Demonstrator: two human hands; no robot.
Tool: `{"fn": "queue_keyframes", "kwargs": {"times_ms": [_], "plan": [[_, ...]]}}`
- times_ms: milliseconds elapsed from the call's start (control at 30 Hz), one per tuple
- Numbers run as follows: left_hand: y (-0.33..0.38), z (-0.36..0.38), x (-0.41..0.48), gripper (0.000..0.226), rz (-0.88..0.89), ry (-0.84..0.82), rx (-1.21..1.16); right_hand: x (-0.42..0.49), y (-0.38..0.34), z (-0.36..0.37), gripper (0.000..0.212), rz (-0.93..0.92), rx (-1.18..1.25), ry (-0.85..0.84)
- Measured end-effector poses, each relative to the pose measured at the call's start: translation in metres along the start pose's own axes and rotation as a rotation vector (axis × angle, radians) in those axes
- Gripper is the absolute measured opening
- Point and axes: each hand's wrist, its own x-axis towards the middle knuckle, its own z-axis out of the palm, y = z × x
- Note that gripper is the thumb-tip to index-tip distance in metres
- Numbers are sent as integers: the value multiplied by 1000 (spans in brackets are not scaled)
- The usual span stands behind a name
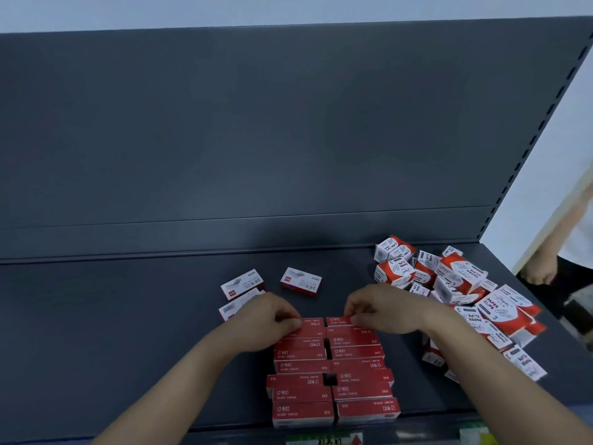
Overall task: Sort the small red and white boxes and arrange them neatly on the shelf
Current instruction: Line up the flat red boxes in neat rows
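Currently, the red staple boxes [301, 366] lie in two adjoining columns at lower centre of the shelf [128, 316]. The left hand [266, 319] grips the left-column end box [313, 326] with curled fingers. The right hand [382, 311] pinches the right-column end box [337, 321]. Three loose staple boxes [301, 281] lie just above the hands. A heap of paper-clip boxes [459, 284] occupies the right of the frame.

L hand [272, 319] holds rear-left red box [313, 324], R hand [382, 311] pinches rear-right red box [337, 321]; paper-clip boxes [459, 284] piled right on shelf [128, 316].
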Motion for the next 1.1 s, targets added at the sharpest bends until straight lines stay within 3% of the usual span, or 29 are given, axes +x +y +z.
{"fn": "queue_keyframes", "kwargs": {"times_ms": [33,167,200,300,400,500,800,967,1100], "plan": [[0,-1,-1,22,4,45,6,4,-3,-2,19,1,-30,-1],[-13,-20,-4,25,-79,522,74,33,-22,-12,23,3,-124,204],[-21,-25,-5,33,-145,534,133,44,-27,-12,25,19,-133,250],[-42,-33,-6,53,-335,361,264,73,-35,-9,35,97,-160,326],[-51,-30,-7,51,-359,305,304,92,-37,-4,43,141,-207,325],[-54,-27,-7,47,-358,325,300,101,-37,2,38,140,-242,337],[-41,-24,-9,31,-295,446,118,100,-40,10,37,91,-124,331],[-30,-33,-6,18,-177,547,29,73,-31,-3,24,124,-5,366],[-5,-28,8,14,-25,469,34,33,-11,-14,22,110,-80,354]]}}
